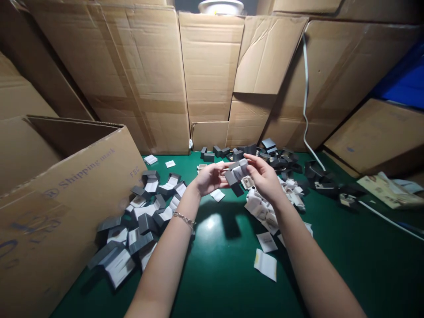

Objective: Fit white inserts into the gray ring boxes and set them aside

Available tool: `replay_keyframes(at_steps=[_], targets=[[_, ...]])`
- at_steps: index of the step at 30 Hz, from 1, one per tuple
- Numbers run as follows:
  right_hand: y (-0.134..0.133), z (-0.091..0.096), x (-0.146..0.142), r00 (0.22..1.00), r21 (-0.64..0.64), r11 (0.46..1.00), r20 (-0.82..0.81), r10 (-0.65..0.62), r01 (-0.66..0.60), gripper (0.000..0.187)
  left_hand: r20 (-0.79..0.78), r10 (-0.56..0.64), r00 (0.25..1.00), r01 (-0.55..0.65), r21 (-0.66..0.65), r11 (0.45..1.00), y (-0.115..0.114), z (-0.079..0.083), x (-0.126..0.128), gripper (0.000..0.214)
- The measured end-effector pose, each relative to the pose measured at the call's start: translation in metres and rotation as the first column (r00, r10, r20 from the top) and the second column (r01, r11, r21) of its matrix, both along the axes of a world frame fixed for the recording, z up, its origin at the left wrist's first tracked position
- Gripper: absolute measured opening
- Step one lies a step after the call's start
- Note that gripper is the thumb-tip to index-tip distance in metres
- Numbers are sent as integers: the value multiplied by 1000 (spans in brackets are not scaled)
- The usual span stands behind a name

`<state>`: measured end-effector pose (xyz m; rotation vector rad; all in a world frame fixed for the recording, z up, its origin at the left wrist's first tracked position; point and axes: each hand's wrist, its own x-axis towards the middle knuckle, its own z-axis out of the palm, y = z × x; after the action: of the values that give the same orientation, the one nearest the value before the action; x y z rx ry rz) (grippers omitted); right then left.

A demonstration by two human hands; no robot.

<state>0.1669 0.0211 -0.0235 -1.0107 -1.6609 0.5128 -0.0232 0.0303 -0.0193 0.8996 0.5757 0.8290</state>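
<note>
Grey outside and white inside, an open box (pixel 235 185) is held above the green table (pixel 212 269), the left hand (pixel 213 177) pinching one side, the right hand (pixel 264 180) the other. More boxes (pixel 146 224) lie to the left, white pieces (pixel 260 208) to the right.

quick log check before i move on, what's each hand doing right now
Left hand: holding the left side of a small grey box.
Right hand: holding the same box from the right.
</note>
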Motion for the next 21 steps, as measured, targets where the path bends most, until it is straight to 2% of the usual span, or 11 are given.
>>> replay_keyframes(at_steps=[2,4,7,12,17,21], targets=[[-7,5,-4,987,63,998,163,1,-12,31,-107,-48,993,53,39,998,-1,-1,2,32],[-11,9,-8,951,134,990,308,4,-48,30,-216,-67,974,100,145,984,-3,-4,7,27],[-13,8,-12,903,238,969,427,-47,-62,32,-287,13,958,82,316,945,-5,-8,16,20],[-9,2,-8,893,374,927,424,-150,-22,27,-409,212,888,-8,446,895,-6,-7,25,7],[-8,4,-2,912,437,899,365,-188,10,20,-528,381,759,3,588,809,-9,0,30,8],[-6,5,-1,913,440,898,368,-177,-3,16,-575,498,649,16,664,747,-12,2,33,10]])
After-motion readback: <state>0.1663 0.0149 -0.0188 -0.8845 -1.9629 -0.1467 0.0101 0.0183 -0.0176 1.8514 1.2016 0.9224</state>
